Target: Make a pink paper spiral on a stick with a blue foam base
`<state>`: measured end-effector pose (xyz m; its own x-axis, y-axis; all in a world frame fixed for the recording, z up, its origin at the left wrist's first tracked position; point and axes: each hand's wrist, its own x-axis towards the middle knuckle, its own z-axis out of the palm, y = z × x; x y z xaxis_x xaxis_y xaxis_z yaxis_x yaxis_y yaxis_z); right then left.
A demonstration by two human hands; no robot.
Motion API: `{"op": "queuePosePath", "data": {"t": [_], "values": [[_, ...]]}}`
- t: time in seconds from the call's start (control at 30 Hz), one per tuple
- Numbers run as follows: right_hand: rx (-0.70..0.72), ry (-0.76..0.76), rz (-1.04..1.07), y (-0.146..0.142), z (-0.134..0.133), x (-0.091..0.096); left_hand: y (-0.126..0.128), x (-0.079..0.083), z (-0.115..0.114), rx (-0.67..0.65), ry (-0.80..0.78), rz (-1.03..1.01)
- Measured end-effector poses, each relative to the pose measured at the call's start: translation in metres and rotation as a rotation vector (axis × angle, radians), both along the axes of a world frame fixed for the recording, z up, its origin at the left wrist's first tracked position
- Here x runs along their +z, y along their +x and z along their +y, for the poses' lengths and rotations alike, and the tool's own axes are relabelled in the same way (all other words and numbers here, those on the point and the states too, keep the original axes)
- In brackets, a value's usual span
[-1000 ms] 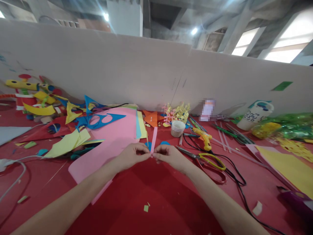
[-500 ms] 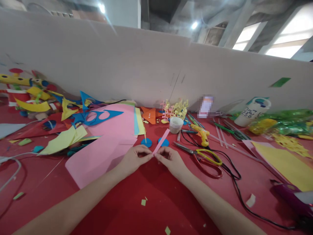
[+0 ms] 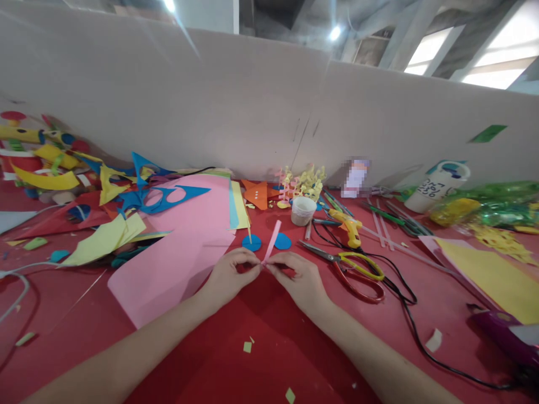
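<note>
A narrow pink paper strip (image 3: pixel 272 241) stands up between my two hands over the red table (image 3: pixel 261 359). My left hand (image 3: pixel 231 278) pinches its lower end from the left with closed fingers. My right hand (image 3: pixel 298 278) pinches the same end from the right, fingertips meeting the left ones. Two blue paper discs (image 3: pixel 251 243) lie on the table just behind the strip.
A large pink sheet (image 3: pixel 177 252) lies left of my hands, with blue and yellow cut-outs (image 3: pixel 138 196) beyond. Yellow-handled scissors (image 3: pixel 349 266), a glue gun (image 3: pixel 349 227) with a black cord, a small white cup (image 3: pixel 303 210) and a yellow sheet (image 3: pixel 492 275) sit to the right. A white partition wall (image 3: pixel 236 112) backs the table.
The strip's free end swung to the right, then came back more upright. Both hands stayed pinched on its lower end; the view shifted slightly.
</note>
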<state>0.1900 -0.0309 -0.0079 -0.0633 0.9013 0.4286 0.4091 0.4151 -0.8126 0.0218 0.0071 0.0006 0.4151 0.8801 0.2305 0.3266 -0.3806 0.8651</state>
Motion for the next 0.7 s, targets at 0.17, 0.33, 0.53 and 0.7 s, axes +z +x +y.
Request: {"op": "queuePosePath", "data": {"t": [0.17,0.33,0.53,0.7], "values": [[-0.007,0.051,-0.046,0.001,-0.001,0.003,-0.001,0.0,-0.004,0.001,0.082,0.027],[0.001,0.132,-0.105,0.002,0.001,0.004,-0.001,0.001,-0.005,-0.013,0.209,0.059],[0.074,0.15,-0.184,0.006,0.002,0.009,-0.003,0.0,-0.006,-0.041,0.414,0.12],[0.109,0.049,-0.186,0.01,0.003,0.012,-0.003,-0.002,-0.006,-0.116,0.481,0.194]]}}
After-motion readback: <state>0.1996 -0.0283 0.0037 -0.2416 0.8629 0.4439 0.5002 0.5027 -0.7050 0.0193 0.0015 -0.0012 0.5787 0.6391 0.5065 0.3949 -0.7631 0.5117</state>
